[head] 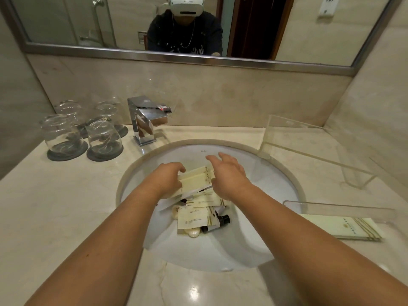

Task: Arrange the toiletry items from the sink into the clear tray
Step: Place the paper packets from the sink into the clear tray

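Both of my hands are over the white sink basin [260,173]. My left hand [169,178] grips the left end of a cream toiletry box [195,177] held above the pile. My right hand [227,174] is at the box's right end, thumb under it and fingers spread above. Under them lie several cream packets [194,218], small dark bottles [221,220] and round wrapped soaps [193,233]. The clear tray [309,151] stands on the counter to the right of the sink. One cream packet [344,227] lies in the tray's near end.
A chrome faucet [143,121] stands behind the sink at left. Several upturned glasses [103,140] on dark coasters stand at the far left of the marble counter [55,206]. A mirror [198,25] covers the back wall.
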`<state>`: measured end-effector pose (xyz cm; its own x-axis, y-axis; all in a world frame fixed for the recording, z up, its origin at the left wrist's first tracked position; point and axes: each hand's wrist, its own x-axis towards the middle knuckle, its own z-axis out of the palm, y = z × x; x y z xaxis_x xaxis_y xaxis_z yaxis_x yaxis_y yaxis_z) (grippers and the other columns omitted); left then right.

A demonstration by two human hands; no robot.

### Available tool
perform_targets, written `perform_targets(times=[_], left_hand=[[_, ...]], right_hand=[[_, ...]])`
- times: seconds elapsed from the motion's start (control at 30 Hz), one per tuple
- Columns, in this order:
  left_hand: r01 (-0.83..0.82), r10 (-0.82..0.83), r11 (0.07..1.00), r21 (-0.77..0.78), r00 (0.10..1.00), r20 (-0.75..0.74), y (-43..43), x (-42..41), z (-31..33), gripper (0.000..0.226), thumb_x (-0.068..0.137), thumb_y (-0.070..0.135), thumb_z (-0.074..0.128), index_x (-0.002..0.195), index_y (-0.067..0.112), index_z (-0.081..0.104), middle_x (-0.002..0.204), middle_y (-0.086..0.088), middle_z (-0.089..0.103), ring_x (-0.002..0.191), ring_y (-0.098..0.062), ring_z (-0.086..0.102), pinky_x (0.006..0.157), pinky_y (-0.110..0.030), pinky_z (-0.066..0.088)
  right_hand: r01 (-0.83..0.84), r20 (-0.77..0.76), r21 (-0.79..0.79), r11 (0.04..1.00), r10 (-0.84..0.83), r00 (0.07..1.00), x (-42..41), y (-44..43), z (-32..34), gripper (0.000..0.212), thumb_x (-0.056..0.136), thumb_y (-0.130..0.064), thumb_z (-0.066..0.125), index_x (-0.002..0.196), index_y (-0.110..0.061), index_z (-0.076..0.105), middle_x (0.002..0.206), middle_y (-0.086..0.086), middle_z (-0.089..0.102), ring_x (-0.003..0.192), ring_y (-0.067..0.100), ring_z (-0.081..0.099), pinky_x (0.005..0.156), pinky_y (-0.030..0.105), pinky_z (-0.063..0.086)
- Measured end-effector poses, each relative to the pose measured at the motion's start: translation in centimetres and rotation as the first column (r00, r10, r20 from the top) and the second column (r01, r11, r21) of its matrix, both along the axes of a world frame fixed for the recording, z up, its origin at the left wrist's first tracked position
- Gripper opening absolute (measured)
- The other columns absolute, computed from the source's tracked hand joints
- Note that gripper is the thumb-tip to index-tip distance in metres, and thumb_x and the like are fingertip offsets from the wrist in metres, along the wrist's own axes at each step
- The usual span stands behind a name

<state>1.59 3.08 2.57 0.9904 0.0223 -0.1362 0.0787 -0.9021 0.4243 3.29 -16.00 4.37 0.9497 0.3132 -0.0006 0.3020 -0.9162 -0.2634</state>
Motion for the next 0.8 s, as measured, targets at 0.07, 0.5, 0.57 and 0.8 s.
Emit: perform_targets(times=[0.07,0.5,0.57,0.8], left_hand=[[0.006,-0.004,0.998,-0.067,1.0,0.023,-0.2,-0.8,1.3,0.047,0.095,0.014,0.062,0.14,0.025,0.053,0.134,-0.005,0.062,0.121,-0.021,0.059,0.096,-0.032,0.048],[0.238,-0.198,0.937,-0.257,0.965,0.17,-6.9,-7.5,8.7,0.047,0.095,0.016,0.062,0.135,0.038,0.051,0.065,0.012,0.064,0.053,0.002,0.056,0.049,-0.012,0.04],[0.271,-0.234,0.924,-0.271,0.959,0.16,-8.1,-8.3,9.1,0.047,0.094,0.015,0.062,0.132,0.041,0.052,0.067,0.014,0.067,0.055,-0.01,0.056,0.051,-0.026,0.048],[0.367,-0.347,0.873,-0.32,0.93,0.118,-12.9,-10.6,10.0,0.039,0.094,0.016,0.06,0.123,0.044,0.057,0.095,0.006,0.077,0.087,-0.022,0.071,0.082,-0.047,0.06]], right_hand=[[0.012,0.0,0.053,0.999,-0.012,1.0,-0.5,-1.3,1.7,0.083,0.089,-0.004,0.062,0.156,-0.033,0.022,0.166,0.008,0.016,0.152,0.029,0.013,0.118,0.043,0.022],[-0.176,0.274,0.087,0.981,0.146,0.951,-8.2,-12.8,7.9,0.085,0.081,-0.018,0.079,0.149,-0.043,0.034,0.166,-0.008,0.01,0.147,0.022,0.028,0.113,0.042,0.039],[-0.189,0.314,0.073,0.979,0.157,0.936,-9.5,-14.6,7.9,0.081,0.081,-0.02,0.08,0.148,-0.041,0.039,0.165,-0.008,0.015,0.145,0.021,0.03,0.112,0.039,0.04],[-0.139,0.372,0.063,0.988,0.106,0.922,-13.6,-20.1,7.3,0.07,0.083,-0.031,0.078,0.143,-0.04,0.045,0.145,-0.014,0.041,0.131,0.011,0.038,0.107,0.025,0.037]])
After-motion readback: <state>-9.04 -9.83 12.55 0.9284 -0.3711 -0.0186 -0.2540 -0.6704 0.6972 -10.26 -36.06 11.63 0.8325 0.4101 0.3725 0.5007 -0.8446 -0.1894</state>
